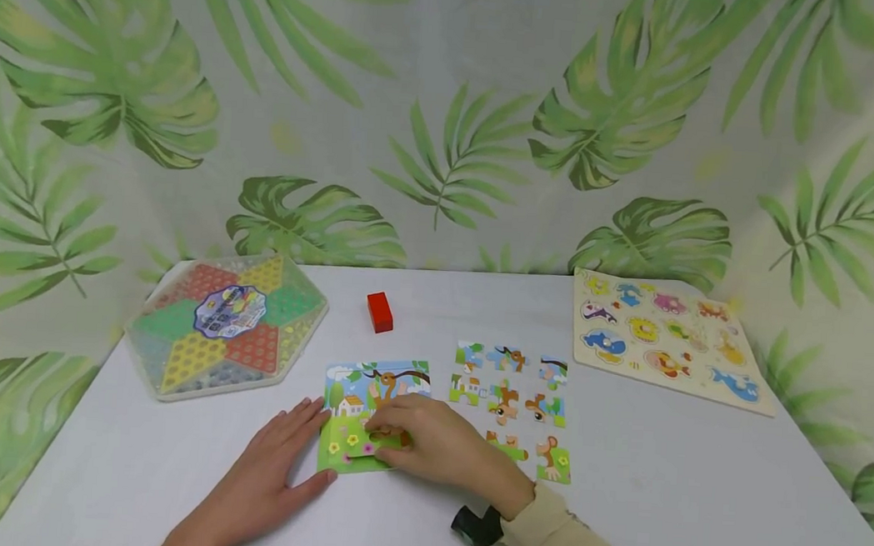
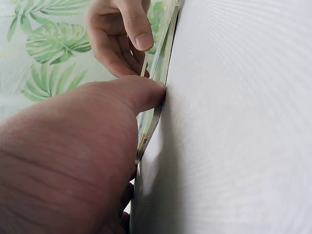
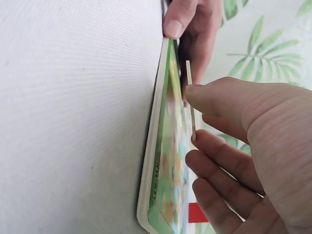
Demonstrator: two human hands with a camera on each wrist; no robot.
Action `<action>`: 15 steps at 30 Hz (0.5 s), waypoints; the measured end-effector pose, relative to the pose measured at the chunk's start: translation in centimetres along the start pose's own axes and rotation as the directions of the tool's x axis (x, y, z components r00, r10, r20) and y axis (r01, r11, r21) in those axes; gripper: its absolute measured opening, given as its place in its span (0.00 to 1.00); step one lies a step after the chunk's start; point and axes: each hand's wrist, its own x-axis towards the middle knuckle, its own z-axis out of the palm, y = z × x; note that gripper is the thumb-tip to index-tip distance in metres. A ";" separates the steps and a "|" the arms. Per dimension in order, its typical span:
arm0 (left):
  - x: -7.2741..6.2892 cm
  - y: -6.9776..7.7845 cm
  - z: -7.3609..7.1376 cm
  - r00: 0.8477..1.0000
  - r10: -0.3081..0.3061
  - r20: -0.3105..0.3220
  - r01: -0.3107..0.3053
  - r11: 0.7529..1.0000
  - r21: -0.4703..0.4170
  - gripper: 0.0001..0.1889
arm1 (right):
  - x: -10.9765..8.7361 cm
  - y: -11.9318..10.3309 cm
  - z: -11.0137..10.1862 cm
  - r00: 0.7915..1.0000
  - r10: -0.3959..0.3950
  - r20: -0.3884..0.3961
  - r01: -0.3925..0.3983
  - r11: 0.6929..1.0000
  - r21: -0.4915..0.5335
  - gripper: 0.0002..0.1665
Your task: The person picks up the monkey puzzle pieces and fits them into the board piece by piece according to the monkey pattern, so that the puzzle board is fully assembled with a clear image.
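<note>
A square picture puzzle board (image 1: pixel 336 377) with a house, a tree and a green border lies on the white table. Over its lower part, my right hand (image 1: pixel 434 444) pinches a thin green jigsaw piece (image 1: pixel 357 445) between thumb and fingers. In the right wrist view that piece (image 3: pixel 188 73) appears edge-on, slightly above the board's surface. My left hand (image 1: pixel 267 471) lies along the board's left side, fingers extended, thumb near the lower left corner. The left wrist view shows the left thumb (image 2: pixel 151 92) against the board's edge. The right hand covers the board's lower right part.
Several loose jigsaw pieces (image 1: pixel 503 412) with monkey and house parts lie in rows right of the board. A red block (image 1: pixel 379 313) stands behind it. A hexagonal star-patterned game board (image 1: pixel 171 323) lies at left, a wooden animal puzzle (image 1: pixel 671 372) at far right.
</note>
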 end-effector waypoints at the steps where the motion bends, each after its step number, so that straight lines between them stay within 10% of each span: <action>1: -0.1 0.0 0.0 1.000 0.004 0.001 -0.004 1.000 0.002 0.38 | 0.0 0.0 0.1 1.000 -0.005 -0.001 0.005 1.000 -0.003 0.14; 15: 0.4 0.1 -0.5 0.997 -0.029 0.073 0.031 0.999 -0.019 0.38 | 0.4 0.2 0.7 1.000 -0.016 0.017 0.016 1.000 0.000 0.15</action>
